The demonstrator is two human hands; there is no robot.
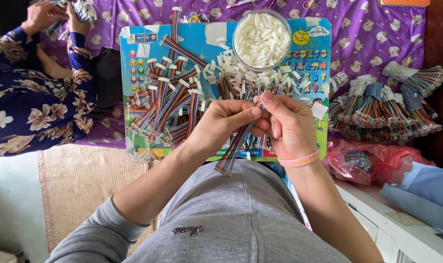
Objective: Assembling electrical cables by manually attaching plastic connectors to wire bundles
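Pinching one rainbow ribbon cable [236, 143] together, the left hand [221, 124] and right hand [287, 124] hover just below the bowl of white connectors [261, 40].

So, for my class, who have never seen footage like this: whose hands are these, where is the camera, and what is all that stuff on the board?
There is no machine here, only a person working with bare hands. The single picture comes from a camera worn on that person's head, looking down over a grey top at the hands.

The left hand and the right hand, which has a pink wristband, are together pinching one flat rainbow-coloured ribbon cable; its lower end hangs toward the lap.

In front lies a colourful children's board used as a tray. On it are a pile of finished cables with white ends, loose white plastic connectors, and a round clear bowl full of more connectors. To the right, bundles of cables lie on a purple patterned cloth.

At top left a second person in a flowered sleeve handles cables too.
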